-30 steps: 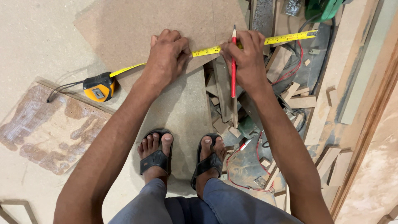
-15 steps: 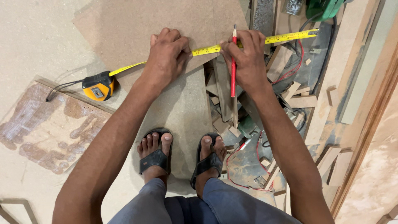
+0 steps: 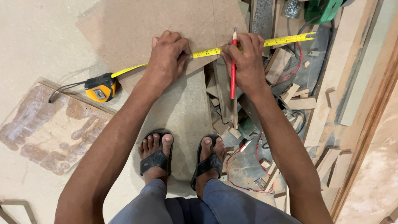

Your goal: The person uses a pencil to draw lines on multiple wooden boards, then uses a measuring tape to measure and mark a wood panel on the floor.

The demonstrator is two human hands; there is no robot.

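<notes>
Far left, on the pale floor: yellow tape measure case with a dark cord trailing left, resting beside a stained board. From the case, yellow tape blade drawn out to the right, across the near edge of a brown sheet of board and on past it over the scrap pile, hook end at far right near a green power tool.

Centre left: left hand, fingers curled closed, pressed down on the blade and the sheet edge; blade pinned under the fingertips and emerging just right of them.

Centre right: right hand, fingers closed around a red pencil, held nearly upright in the view, sharpened tip pointing far, at the blade's far edge. Same fingers touching the blade, which passed beneath them.

Judged stage: tape already pulled out and held taut along the sheet; pencil poised at the reading. No pencil mark discernible on the sheet, so marking seemingly left to do; contact between tip and board not discernible.

Near centre: two feet in black sandals on a paler board. Right: offcuts of wood, red wire and long timber strips leaning along the edge.
</notes>
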